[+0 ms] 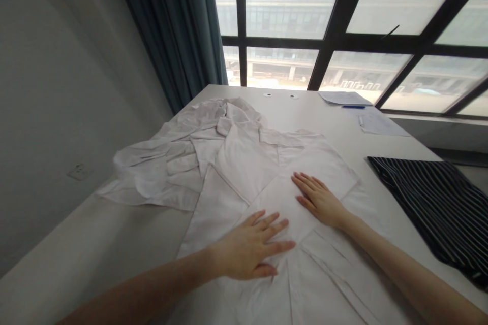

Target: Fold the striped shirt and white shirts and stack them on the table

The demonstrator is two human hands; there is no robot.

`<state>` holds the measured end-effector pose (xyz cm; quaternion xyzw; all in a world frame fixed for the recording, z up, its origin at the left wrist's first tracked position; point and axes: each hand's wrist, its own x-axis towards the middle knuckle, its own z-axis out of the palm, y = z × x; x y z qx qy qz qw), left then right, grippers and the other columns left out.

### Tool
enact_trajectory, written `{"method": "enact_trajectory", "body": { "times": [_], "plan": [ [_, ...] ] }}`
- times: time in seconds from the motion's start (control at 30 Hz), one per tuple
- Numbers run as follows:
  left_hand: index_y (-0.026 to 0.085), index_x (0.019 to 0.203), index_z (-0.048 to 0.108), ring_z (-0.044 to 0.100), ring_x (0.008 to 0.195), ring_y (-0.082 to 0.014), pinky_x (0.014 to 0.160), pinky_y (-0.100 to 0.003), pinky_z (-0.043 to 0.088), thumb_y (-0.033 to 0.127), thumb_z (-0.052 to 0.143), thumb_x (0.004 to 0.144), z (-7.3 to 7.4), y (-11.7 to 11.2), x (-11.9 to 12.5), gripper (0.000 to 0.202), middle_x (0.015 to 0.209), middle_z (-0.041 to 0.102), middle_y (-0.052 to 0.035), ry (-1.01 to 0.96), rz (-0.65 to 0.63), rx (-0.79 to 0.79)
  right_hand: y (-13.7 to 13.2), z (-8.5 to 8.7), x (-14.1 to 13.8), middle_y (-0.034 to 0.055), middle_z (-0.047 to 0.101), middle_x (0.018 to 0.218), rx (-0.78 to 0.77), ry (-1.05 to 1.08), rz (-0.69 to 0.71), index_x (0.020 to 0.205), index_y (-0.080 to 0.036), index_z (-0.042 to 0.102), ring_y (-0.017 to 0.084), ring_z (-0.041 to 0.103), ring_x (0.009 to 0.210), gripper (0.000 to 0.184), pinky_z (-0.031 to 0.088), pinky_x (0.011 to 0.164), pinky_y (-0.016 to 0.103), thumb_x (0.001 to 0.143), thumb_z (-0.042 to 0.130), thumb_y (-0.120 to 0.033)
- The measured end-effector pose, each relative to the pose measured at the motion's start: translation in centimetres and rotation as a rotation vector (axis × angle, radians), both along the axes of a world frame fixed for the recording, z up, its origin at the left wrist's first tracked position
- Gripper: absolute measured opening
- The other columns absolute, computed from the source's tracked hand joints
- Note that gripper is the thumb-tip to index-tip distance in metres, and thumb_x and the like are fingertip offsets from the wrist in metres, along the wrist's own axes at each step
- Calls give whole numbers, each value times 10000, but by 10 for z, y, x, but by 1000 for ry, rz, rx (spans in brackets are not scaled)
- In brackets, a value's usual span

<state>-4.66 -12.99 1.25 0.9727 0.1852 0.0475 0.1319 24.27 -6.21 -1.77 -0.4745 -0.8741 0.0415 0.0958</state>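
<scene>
White garment (274, 190), where?
Left of striped cloth (438, 203), on tabletop (312, 117). Left hand (253, 246), right hand (320, 200) flat on it, grip released
Technique?
Probably even palms, easing creases outward

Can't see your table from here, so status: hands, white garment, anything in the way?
Left hand and right hand open, palms down on white garment. Garment spread on table, creased. Bunched white fabric crowds its left side; striped cloth apart, right.
</scene>
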Motion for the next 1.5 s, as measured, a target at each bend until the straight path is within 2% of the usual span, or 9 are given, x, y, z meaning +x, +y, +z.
{"method": "enact_trajectory", "body": {
  "times": [0.33, 0.53, 0.63, 0.73, 0.87, 0.97, 1.1, 1.27, 1.5],
  "plan": [
    [362, 1512, 266, 159, 1477, -332, 1164, -560, 173, 533, 395, 968, 3, -17, -14, 585, 1603, 235, -28, 40, -15, -48, 28, -13, 79, 35, 286, 1585, 10, -130, -347, 1520, -238, 307, 223, 249, 1455, 610, 252, 1165, 460, 971, 267, -501],
    [259, 1541, 204, 162, 1484, -256, 1203, -472, 134, 493, 390, 982, 8, -27, -23, 633, 1592, 264, -25, 22, -39, -64, 39, -18, 107, 108, 350, 1554, 78, -131, -338, 1489, -142, 365, 244, 309, 1431, 616, 255, 1171, 428, 967, 279, -457],
    [236, 1545, 190, 196, 1477, -241, 1211, -440, 135, 487, 432, 970, 15, -32, -28, 672, 1578, 299, -34, 13, -45, -71, 39, -17, 107, 140, 390, 1528, 105, -115, -334, 1462, -102, 403, 259, 334, 1418, 603, 277, 1164, 433, 972, 286, -434],
    [231, 1515, 286, 264, 1456, -227, 1211, -412, 155, 459, 453, 971, 20, -35, -30, 614, 1530, 397, -40, -23, -34, -84, 33, -14, 98, 181, 460, 1471, 158, -57, -338, 1404, -90, 474, 286, 386, 1386, 546, 328, 1130, 493, 980, 279, -375],
    [197, 1408, 457, 420, 1372, -209, 1205, -400, 174, 313, 433, 991, 18, -33, -24, 433, 1404, 558, -40, -68, 13, -48, 5, -3, 60, 164, 489, 1450, 172, 107, -168, 1404, -148, 483, 281, 432, 1356, 478, 379, 1105, 500, 990, 314, -318],
    [176, 1415, 447, 408, 1378, -222, 1195, -415, 206, 326, 450, 982, 14, -30, -17, 459, 1453, 504, -74, -76, 19, 10, -27, 7, 18, 98, 445, 1498, 69, 175, 1, 1469, -224, 406, 248, 389, 1389, 487, 378, 1123, 457, 997, 370, -338],
    [186, 1494, 331, 240, 1463, -254, 1184, -446, 233, 468, 449, 967, 9, -29, -10, 609, 1569, 319, -81, -26, -11, 47, -55, 12, -16, 68, 364, 1551, -49, 123, 147, 1528, -250, 295, 237, 278, 1445, 562, 336, 1148, 448, 996, 402, -396],
    [225, 1532, 240, 140, 1487, -273, 1181, -475, 235, 543, 367, 976, 8, -31, -14, 654, 1590, 270, -27, 9, -43, -18, -45, 4, 2, 34, 269, 1590, -51, -13, 72, 1559, -296, 154, 225, 199, 1468, 604, 256, 1171, 486, 1007, 348, -445],
    [243, 1538, 223, 199, 1474, -273, 1198, -476, 186, 551, 384, 970, 13, -36, -24, 666, 1580, 289, -32, 3, -73, -72, -16, -11, 58, 38, 288, 1581, 31, -77, -180, 1554, -291, 195, 234, 233, 1458, 590, 284, 1149, 488, 1004, 258, -493]
  ]
}}
